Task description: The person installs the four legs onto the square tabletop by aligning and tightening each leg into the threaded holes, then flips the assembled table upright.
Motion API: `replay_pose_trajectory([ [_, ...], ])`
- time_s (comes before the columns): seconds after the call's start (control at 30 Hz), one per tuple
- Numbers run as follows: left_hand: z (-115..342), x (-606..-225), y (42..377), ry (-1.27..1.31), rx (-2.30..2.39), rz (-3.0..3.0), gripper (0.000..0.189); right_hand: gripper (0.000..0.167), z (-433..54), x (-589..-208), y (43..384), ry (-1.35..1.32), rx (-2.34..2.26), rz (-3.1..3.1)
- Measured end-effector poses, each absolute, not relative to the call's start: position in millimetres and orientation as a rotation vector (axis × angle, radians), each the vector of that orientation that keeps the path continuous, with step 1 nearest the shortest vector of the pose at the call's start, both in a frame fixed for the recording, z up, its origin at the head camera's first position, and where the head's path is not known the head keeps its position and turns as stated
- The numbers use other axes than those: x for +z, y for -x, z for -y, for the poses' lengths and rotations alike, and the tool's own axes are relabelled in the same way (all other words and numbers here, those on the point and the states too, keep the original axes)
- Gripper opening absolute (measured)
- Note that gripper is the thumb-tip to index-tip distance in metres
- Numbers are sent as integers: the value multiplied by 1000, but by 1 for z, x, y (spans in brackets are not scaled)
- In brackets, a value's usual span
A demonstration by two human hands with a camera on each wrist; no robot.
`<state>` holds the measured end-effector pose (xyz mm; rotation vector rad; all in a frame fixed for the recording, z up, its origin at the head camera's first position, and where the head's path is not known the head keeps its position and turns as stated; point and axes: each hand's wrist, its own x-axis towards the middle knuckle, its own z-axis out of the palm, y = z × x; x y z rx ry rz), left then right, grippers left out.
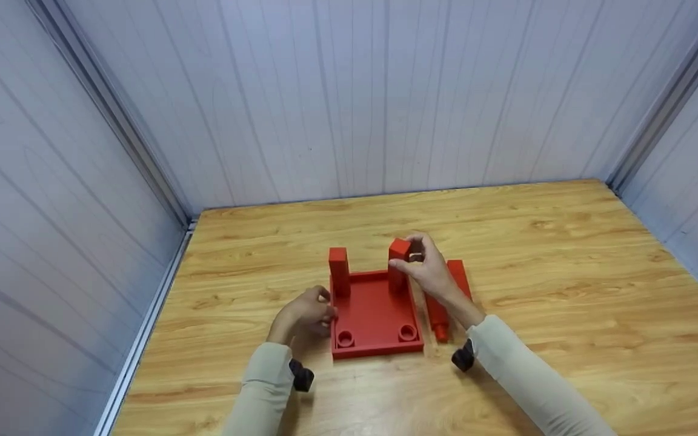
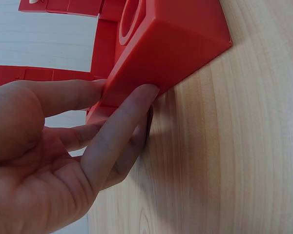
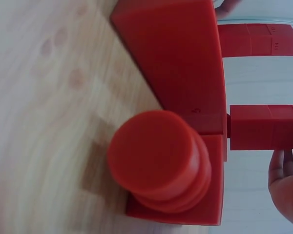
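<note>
A red square tray-like base (image 1: pixel 376 315) lies on the table with round sockets at its two near corners. My left hand (image 1: pixel 309 309) pinches its left wall, the thumb at the rim and fingers against the outer side in the left wrist view. At the far right corner stands a red square leg (image 1: pixel 399 247), gripped near its top by my right hand (image 1: pixel 431 269). In the right wrist view a narrow neck shows between this leg (image 3: pixel 259 127) and the base (image 3: pixel 185 63). A second red leg (image 1: pixel 339 269) stands upright at the far left corner, untouched.
Loose red legs (image 1: pixel 438 312) lie right of the base, under my right forearm. One has a round peg end (image 3: pixel 154 153) pointing toward me. Pale panel walls (image 1: pixel 355 109) rise behind and beside the wooden table (image 1: pixel 567 272).
</note>
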<state>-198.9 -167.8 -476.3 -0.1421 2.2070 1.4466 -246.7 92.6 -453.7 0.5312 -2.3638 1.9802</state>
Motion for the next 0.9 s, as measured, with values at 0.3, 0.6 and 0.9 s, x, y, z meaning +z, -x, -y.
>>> replay_pose_trajectory([
  [0.3, 168, -477, 199, 136, 1436, -2238, 35, 50, -102, -474, 264, -696, 2146, 2237],
  [0.6, 167, -476, 197, 147, 1518, -2156, 36, 47, -106, -472, 269, -899, 2303, 2118],
  [0.9, 168, -477, 197, 173, 1496, -2172, 36, 43, -104, -472, 271, -942, 2324, 2086],
])
